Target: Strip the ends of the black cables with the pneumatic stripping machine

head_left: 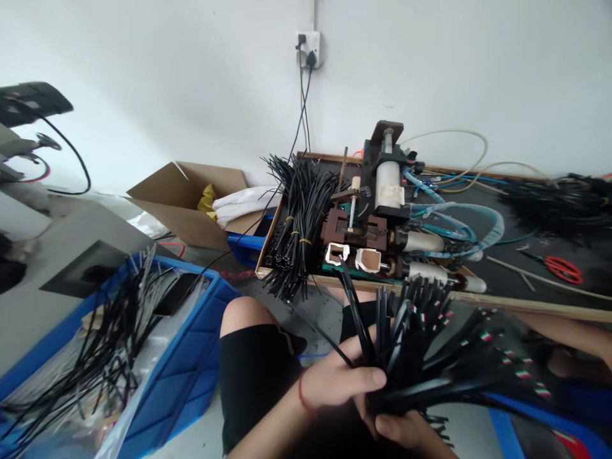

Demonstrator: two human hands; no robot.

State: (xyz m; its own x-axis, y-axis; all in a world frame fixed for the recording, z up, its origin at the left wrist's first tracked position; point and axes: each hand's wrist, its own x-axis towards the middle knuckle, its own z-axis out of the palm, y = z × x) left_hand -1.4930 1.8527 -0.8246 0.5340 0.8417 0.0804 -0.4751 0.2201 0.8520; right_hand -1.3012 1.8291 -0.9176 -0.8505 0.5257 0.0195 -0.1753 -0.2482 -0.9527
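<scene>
Low in the middle of the head view, my left hand [342, 382], a red band on its wrist, is closed around a thick bundle of black cables [430, 376]. Just below and to the right, my right hand [406, 430] also grips this bundle, its thumb showing and its other fingers mostly hidden. The cables fan out to the right, and many of their ends show short red, white and green wires. One stray black cable reaches from my left hand toward the bench. Beyond the hands stands a press-like fixture [356, 229] with white-edged blocks and air cylinders.
Tied black cable bundles [299, 217] lie on the bench's left side, hanging over its front edge. A blue crate [176, 357] of loose cables stands at left, behind it a cardboard box [186, 217]. Red-handled scissors [564, 270] lie right. Another person's arm [568, 331] shows at right.
</scene>
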